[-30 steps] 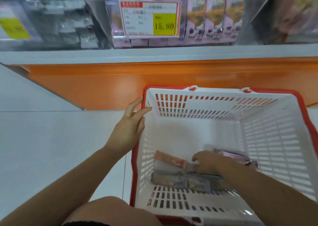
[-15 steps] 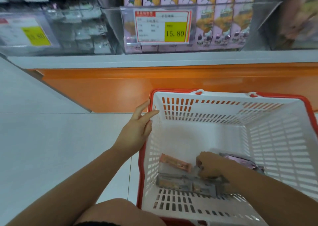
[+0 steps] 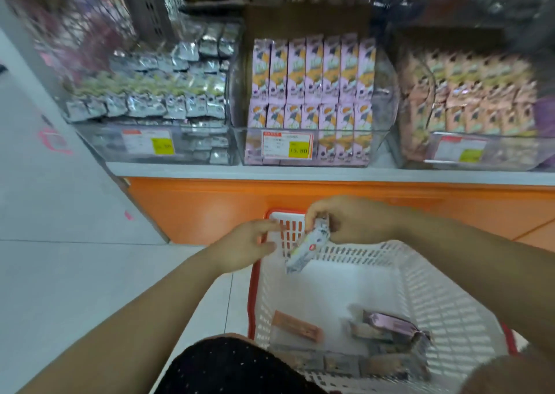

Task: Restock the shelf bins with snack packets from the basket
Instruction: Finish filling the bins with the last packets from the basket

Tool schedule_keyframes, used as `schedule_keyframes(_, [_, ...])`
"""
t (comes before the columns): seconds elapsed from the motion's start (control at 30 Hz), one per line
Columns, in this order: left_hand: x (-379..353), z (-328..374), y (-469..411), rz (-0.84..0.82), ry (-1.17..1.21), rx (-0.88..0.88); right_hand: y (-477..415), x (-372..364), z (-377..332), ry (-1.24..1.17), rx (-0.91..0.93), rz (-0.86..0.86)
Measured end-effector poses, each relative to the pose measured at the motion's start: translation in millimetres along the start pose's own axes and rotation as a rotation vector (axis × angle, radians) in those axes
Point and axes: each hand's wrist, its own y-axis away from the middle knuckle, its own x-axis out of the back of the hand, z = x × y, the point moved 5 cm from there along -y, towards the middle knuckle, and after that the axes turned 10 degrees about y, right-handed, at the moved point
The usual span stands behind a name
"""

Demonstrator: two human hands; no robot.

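A white plastic basket [image 3: 420, 276] with a red rim stands on the floor below the shelf. My right hand [image 3: 354, 218] pinches the top end of a silver-grey snack packet [image 3: 306, 248], which hangs above the basket's far left corner. Just left of the packet is my left hand [image 3: 246, 243], fingers loosely extended toward it and holding nothing. On the basket floor lie an orange packet [image 3: 295, 326], a purple packet [image 3: 390, 323] and several grey ones [image 3: 336, 363]. Three clear shelf bins hold silver packets [image 3: 156, 99], lilac packets [image 3: 312, 93] and peach packets [image 3: 471, 99].
An orange panel [image 3: 192, 210] runs under the white shelf ledge [image 3: 270, 173]. Price tags [image 3: 285, 148] are fixed to the bin fronts. Pale floor tiles [image 3: 90, 273] spread to the left. My knee in dark fabric [image 3: 228, 366] is at the bottom edge.
My right hand has come up out of the basket with a silver-grey packet. My left hand has left the basket rim and moved toward the packet. The view has tilted up to the bins.
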Motion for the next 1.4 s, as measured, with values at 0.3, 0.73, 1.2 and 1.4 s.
schedule_keyframes(0.3, [49.9,78.4,97.7,0.124,0.356,-0.191,18.3,43.0,-46.0,-0.323,0.076,0.336])
schedule_keyframes(0.73, [142.9,71.9,135.6,0.713,0.392,-0.328,-50.0,101.8,-90.0,-0.411,0.034,0.587])
schedule_keyframes(1.2, [270.9,102.1,45.0,1.12,-0.038,-0.237,-116.3,145.4,-81.0,0.285,-0.054,0.653])
schedule_keyframes(1.4, [301.4,109.1,-9.4,1.15,-0.045,-0.133,-119.0,138.6,-75.4,0.167,-0.022,0.69])
